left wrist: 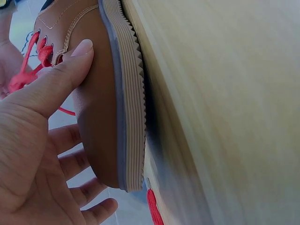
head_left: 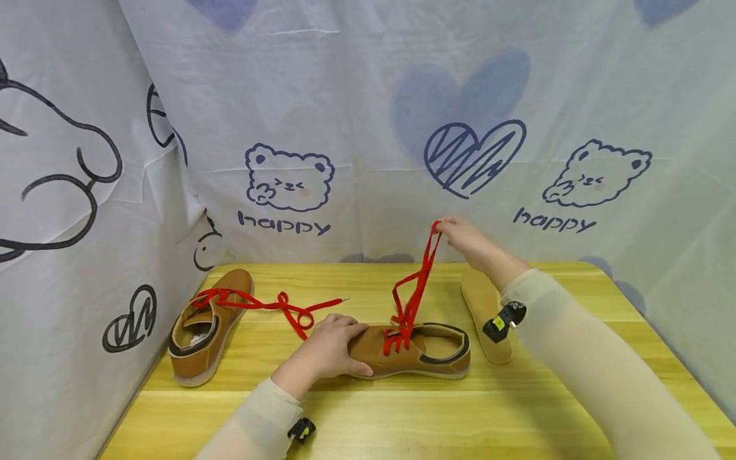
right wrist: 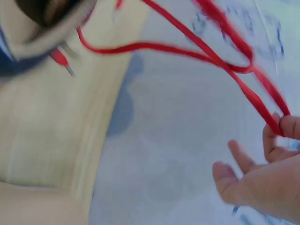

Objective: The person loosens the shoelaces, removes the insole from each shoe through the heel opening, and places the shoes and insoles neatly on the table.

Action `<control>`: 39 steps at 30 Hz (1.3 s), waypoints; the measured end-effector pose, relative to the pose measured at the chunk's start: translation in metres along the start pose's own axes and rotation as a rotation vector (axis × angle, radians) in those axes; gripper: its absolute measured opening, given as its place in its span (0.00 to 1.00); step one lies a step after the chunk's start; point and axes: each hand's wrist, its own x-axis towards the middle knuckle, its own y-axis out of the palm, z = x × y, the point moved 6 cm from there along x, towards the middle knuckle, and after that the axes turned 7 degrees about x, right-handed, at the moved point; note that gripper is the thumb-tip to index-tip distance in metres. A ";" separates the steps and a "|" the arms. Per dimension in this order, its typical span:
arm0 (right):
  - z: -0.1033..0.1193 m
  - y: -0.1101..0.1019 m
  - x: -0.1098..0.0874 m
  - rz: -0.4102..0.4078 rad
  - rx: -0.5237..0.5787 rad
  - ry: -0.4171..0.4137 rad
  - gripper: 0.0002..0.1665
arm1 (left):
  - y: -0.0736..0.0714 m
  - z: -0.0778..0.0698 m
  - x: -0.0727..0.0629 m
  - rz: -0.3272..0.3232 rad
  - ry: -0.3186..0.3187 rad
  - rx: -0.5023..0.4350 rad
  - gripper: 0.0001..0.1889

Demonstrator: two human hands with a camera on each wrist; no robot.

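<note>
A brown shoe lies sideways on the table, toe to the left, its red lace threaded through the eyelets. My left hand grips it at the toe, thumb on the near side and fingers over the far side. In the left wrist view the thumb presses the brown upper, above the ridged sole. My right hand is raised above and behind the shoe, pinching the red shoelace, which runs up from the eyelets. The right wrist view shows the lace looped between thumb and finger.
A second brown shoe stands at the table's left, its red lace trailing rightward towards my left hand. A tan insole lies right of the held shoe, partly behind my right wrist. A printed white curtain hangs behind the wooden table.
</note>
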 end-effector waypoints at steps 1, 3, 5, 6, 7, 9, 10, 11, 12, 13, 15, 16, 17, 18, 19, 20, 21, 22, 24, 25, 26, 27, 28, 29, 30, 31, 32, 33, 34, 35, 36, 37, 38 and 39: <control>0.000 -0.009 0.005 -0.043 0.028 0.019 0.23 | 0.000 0.000 0.000 0.001 -0.001 0.000 0.47; -0.005 -0.028 0.013 -0.139 0.117 0.068 0.19 | 0.000 0.000 0.000 0.002 -0.003 0.002 0.47; -0.012 -0.044 0.018 -0.222 0.200 0.122 0.20 | 0.000 -0.001 -0.001 0.004 -0.004 0.000 0.46; -0.017 -0.050 0.019 -0.262 0.230 0.143 0.21 | 0.001 -0.001 -0.001 0.005 -0.004 0.001 0.46; -0.021 -0.057 0.019 -0.289 0.228 0.158 0.24 | 0.001 0.000 -0.001 0.005 -0.005 0.000 0.46; -0.029 -0.065 0.019 -0.310 0.167 0.169 0.30 | 0.001 0.000 -0.001 0.003 -0.005 0.000 0.46; -0.033 -0.067 0.018 -0.298 0.105 0.171 0.33 | 0.001 0.000 -0.001 0.001 -0.004 -0.001 0.46; -0.037 -0.067 0.017 -0.290 0.032 0.167 0.32 | 0.002 0.000 -0.001 0.000 -0.004 0.000 0.46; -0.040 -0.066 0.016 -0.274 -0.050 0.155 0.30 | 0.002 0.001 -0.001 0.001 -0.005 0.000 0.46; -0.043 -0.063 0.015 -0.255 -0.137 0.133 0.28 | 0.002 0.001 -0.001 0.000 -0.004 0.000 0.46; -0.047 -0.052 0.012 -0.209 -0.248 0.081 0.22 | 0.002 0.002 -0.001 -0.002 -0.004 0.000 0.47; -0.049 -0.046 0.010 -0.184 -0.298 0.060 0.20 | 0.002 0.002 -0.001 -0.002 -0.005 0.002 0.47; -0.050 -0.039 0.009 -0.159 -0.342 0.038 0.18 | 0.003 0.002 -0.002 -0.003 -0.007 0.002 0.47; -0.051 -0.032 0.007 -0.131 -0.392 0.010 0.18 | 0.002 0.003 -0.002 -0.005 -0.007 0.003 0.47; -0.052 -0.026 0.006 -0.104 -0.438 -0.014 0.18 | 0.002 0.003 -0.001 -0.007 -0.008 0.003 0.47; -0.054 -0.019 0.005 -0.074 -0.475 -0.031 0.18 | 0.002 0.003 -0.001 -0.008 -0.008 0.003 0.47; -0.056 -0.013 0.004 -0.043 -0.513 -0.050 0.18 | 0.002 0.003 -0.001 -0.008 -0.009 0.004 0.47; -0.058 -0.008 0.003 -0.018 -0.552 -0.065 0.17 | 0.002 0.003 -0.001 -0.007 -0.010 0.004 0.47; -0.063 0.000 0.003 0.028 -0.610 -0.102 0.16 | 0.002 0.002 -0.001 -0.007 -0.010 0.003 0.47; -0.066 0.003 0.002 0.051 -0.628 -0.116 0.14 | 0.002 0.002 -0.001 -0.006 -0.011 0.000 0.47; -0.068 0.006 0.002 0.076 -0.649 -0.134 0.13 | 0.002 0.002 -0.001 -0.005 -0.011 -0.001 0.47; -0.070 0.009 0.001 0.102 -0.665 -0.149 0.12 | 0.002 0.002 0.000 -0.004 -0.011 -0.004 0.47; -0.073 0.011 0.001 0.130 -0.677 -0.163 0.11 | 0.002 0.002 0.000 -0.004 -0.011 -0.005 0.47; -0.075 0.013 0.001 0.158 -0.689 -0.181 0.11 | 0.001 0.001 0.000 -0.005 -0.009 -0.007 0.47; -0.077 0.015 0.000 0.186 -0.700 -0.200 0.10 | 0.001 0.001 0.000 -0.004 -0.010 -0.007 0.47; -0.080 0.017 0.000 0.211 -0.705 -0.214 0.10 | 0.001 0.001 0.000 -0.003 -0.009 -0.007 0.46; -0.082 0.019 0.000 0.235 -0.716 -0.235 0.09 | 0.001 0.001 0.000 -0.003 -0.008 -0.005 0.46; -0.084 0.021 0.000 0.256 -0.718 -0.250 0.09 | 0.001 0.001 0.000 -0.003 -0.007 -0.003 0.46; -0.086 0.023 -0.001 0.274 -0.730 -0.269 0.09 | 0.001 0.001 0.000 -0.003 -0.006 -0.001 0.46; -0.088 0.025 0.000 0.287 -0.742 -0.277 0.09 | 0.001 0.001 0.000 -0.003 -0.005 0.002 0.46; -0.091 0.026 0.000 0.299 -0.760 -0.287 0.08 | 0.001 0.002 0.000 -0.002 -0.005 0.004 0.46; -0.093 0.028 0.000 0.307 -0.776 -0.294 0.08 | 0.001 0.001 0.000 -0.002 -0.004 0.007 0.46; -0.096 0.029 0.000 0.314 -0.796 -0.301 0.07 | 0.002 0.001 0.000 -0.001 -0.003 0.007 0.46; -0.099 0.030 0.000 0.317 -0.812 -0.300 0.07 | 0.002 0.001 0.001 0.000 -0.002 0.007 0.46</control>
